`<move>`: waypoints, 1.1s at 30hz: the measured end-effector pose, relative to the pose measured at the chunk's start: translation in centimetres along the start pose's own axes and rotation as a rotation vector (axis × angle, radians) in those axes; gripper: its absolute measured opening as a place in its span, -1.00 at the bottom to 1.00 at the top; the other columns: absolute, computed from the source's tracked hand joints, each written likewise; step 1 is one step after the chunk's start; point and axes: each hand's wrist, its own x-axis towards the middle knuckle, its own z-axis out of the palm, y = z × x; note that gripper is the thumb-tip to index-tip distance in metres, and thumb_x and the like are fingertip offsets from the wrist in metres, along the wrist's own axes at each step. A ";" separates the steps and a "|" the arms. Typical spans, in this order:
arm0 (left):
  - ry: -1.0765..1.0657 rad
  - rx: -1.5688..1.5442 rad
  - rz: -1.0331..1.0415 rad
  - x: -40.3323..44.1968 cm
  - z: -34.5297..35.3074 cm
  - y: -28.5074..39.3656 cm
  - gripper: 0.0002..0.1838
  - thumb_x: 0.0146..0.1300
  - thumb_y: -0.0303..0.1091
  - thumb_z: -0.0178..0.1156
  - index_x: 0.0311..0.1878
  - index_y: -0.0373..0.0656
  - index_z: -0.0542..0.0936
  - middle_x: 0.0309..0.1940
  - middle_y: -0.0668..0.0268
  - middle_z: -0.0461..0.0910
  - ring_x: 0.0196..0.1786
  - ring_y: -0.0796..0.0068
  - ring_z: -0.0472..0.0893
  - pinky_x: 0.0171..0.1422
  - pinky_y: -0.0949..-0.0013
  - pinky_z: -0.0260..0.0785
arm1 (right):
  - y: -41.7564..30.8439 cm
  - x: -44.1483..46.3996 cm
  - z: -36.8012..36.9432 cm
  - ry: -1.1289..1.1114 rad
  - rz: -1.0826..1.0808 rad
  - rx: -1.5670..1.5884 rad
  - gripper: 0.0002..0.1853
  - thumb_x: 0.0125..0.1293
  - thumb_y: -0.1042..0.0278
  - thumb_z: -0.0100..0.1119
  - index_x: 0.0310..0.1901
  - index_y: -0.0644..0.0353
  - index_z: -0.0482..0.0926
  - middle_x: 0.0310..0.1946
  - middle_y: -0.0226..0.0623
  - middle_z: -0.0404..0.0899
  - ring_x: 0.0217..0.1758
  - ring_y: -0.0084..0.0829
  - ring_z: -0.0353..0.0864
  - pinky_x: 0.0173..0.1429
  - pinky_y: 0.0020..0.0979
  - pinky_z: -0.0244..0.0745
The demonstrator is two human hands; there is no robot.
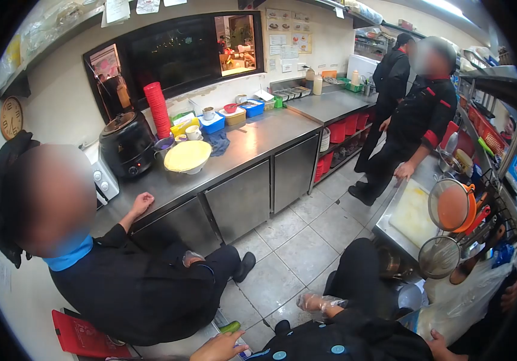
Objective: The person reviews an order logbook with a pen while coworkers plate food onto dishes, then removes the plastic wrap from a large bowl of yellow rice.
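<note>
My left hand (pixel 221 346) is at the bottom edge, bare, with its fingers stretched out and apart. Close to the fingertips lies a green, elongated item (pixel 230 327), perhaps a cucumber, on a surface mostly hidden. No object shows in that hand. My right hand (pixel 320 302) wears a clear plastic glove and hangs beside a dark trouser leg (pixel 358 271). Its fingers are loosely bent, and nothing is visible in them. Below, the front of my black jacket (pixel 306 344) with blue buttons fills the frame.
A co-worker (pixel 144 289) sits at left; two people (pixel 418 108) stand at back right. Another person's hand (pixel 439 346) shows lower right. The steel counter (pixel 258 135) carries a black warmer (pixel 127 144) and a yellow-topped bowl (pixel 187 157). Strainers (pixel 440 257) hang right of a cutting board (pixel 414 210).
</note>
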 end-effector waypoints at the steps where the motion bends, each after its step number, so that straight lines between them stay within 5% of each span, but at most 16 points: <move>1: -0.002 0.002 0.003 0.0 0.0 0.0 -0.39 0.20 -0.12 0.08 0.29 -0.12 0.25 0.11 -0.11 0.39 0.15 -0.07 0.40 0.22 0.14 0.24 | -2.0 -0.4 -1.0 0.018 0.061 -0.074 -0.84 0.05 0.28 0.04 -0.55 0.14 0.51 -0.59 -0.14 0.52 -0.55 -0.16 0.51 -0.49 -0.15 0.33; 5: -0.013 0.008 0.005 0.0 -0.1 0.0 -0.39 0.22 -0.06 0.06 0.30 -0.10 0.25 0.10 -0.10 0.41 0.13 -0.07 0.41 0.21 0.15 0.25 | -4.8 -0.5 -1.8 0.015 0.150 -0.319 -0.82 0.07 0.28 0.03 -0.56 0.16 0.51 -0.56 -0.14 0.54 -0.53 -0.13 0.53 -0.46 -0.15 0.34; 8: -0.016 0.010 0.011 0.1 -0.2 0.0 -0.38 0.23 -0.01 0.04 0.30 -0.08 0.25 0.08 -0.10 0.42 0.12 -0.06 0.43 0.21 0.15 0.25 | -2.1 0.3 -0.7 -0.155 -0.018 -0.368 -0.84 0.08 0.32 0.01 -0.54 0.15 0.53 -0.52 -0.12 0.56 -0.47 -0.08 0.55 -0.42 -0.10 0.35; 10: -0.023 0.011 0.011 0.1 -0.3 0.1 -0.38 0.24 0.02 0.03 0.30 -0.07 0.25 0.07 -0.10 0.43 0.11 -0.06 0.43 0.21 0.15 0.26 | -4.4 -0.7 -1.3 0.119 0.128 -0.194 -0.89 0.03 0.37 0.06 -0.58 0.15 0.51 -0.58 -0.16 0.52 -0.53 -0.16 0.53 -0.46 -0.17 0.33; 13: -0.030 0.017 0.010 0.1 -0.5 0.1 -0.37 0.25 0.06 0.01 0.31 -0.05 0.25 0.06 -0.09 0.44 0.10 -0.05 0.45 0.20 0.16 0.26 | -9.1 -1.2 -4.5 0.060 0.147 -0.243 -0.92 -0.04 0.40 0.13 -0.60 0.14 0.51 -0.64 -0.20 0.47 -0.58 -0.25 0.47 -0.50 -0.24 0.30; 17: -0.032 0.017 0.009 0.0 -0.7 0.3 -0.36 0.26 0.12 -0.01 0.31 -0.03 0.24 0.04 -0.09 0.46 0.09 -0.04 0.46 0.20 0.16 0.27 | -2.7 -0.5 -0.1 0.091 0.084 -0.286 -0.93 -0.07 0.41 0.16 -0.61 0.13 0.50 -0.68 -0.23 0.45 -0.60 -0.30 0.46 -0.51 -0.25 0.28; 19: -0.025 0.023 0.019 0.1 -0.6 0.0 -0.36 0.26 0.12 -0.01 0.31 -0.03 0.24 0.05 -0.09 0.46 0.09 -0.05 0.46 0.20 0.16 0.27 | -0.8 0.1 1.1 0.531 -0.709 -1.560 -0.91 -0.07 0.39 0.18 -0.64 0.11 0.50 -0.71 -0.27 0.46 -0.63 -0.30 0.46 -0.54 -0.22 0.25; 20: -0.016 0.030 0.030 0.2 -0.6 -0.1 -0.36 0.26 0.12 -0.01 0.31 -0.02 0.24 0.05 -0.09 0.46 0.08 -0.05 0.46 0.20 0.16 0.27 | -0.6 0.1 0.9 0.529 -0.712 -1.564 -0.91 -0.07 0.39 0.18 -0.64 0.11 0.50 -0.71 -0.27 0.46 -0.63 -0.30 0.46 -0.54 -0.22 0.25; 22: -0.009 0.025 0.034 0.2 -0.3 -0.2 -0.36 0.27 0.12 -0.02 0.31 -0.02 0.25 0.05 -0.09 0.45 0.08 -0.05 0.46 0.20 0.16 0.27 | -1.2 -0.3 0.4 0.046 0.099 -0.195 -0.90 -0.07 0.35 0.19 -0.55 0.16 0.51 -0.64 -0.31 0.49 -0.56 -0.36 0.49 -0.48 -0.28 0.34; 25: -0.022 0.023 0.016 0.2 -0.4 -0.2 -0.37 0.27 0.12 -0.02 0.31 -0.03 0.25 0.05 -0.09 0.45 0.08 -0.05 0.47 0.19 0.16 0.28 | -6.1 -1.0 -4.3 -0.190 0.238 -0.132 -0.85 -0.06 0.32 0.19 -0.46 0.19 0.52 -0.61 -0.36 0.48 -0.52 -0.39 0.51 -0.46 -0.29 0.37; 33: 0.000 0.039 0.050 -0.2 -0.7 0.1 -0.37 0.28 0.12 -0.03 0.31 -0.02 0.24 0.01 -0.08 0.47 0.07 -0.05 0.47 0.17 0.16 0.28 | -3.4 -0.5 -2.2 -0.154 0.104 -0.212 -0.85 0.03 0.27 0.09 -0.41 0.15 0.53 -0.55 -0.25 0.51 -0.48 -0.30 0.54 -0.37 -0.34 0.46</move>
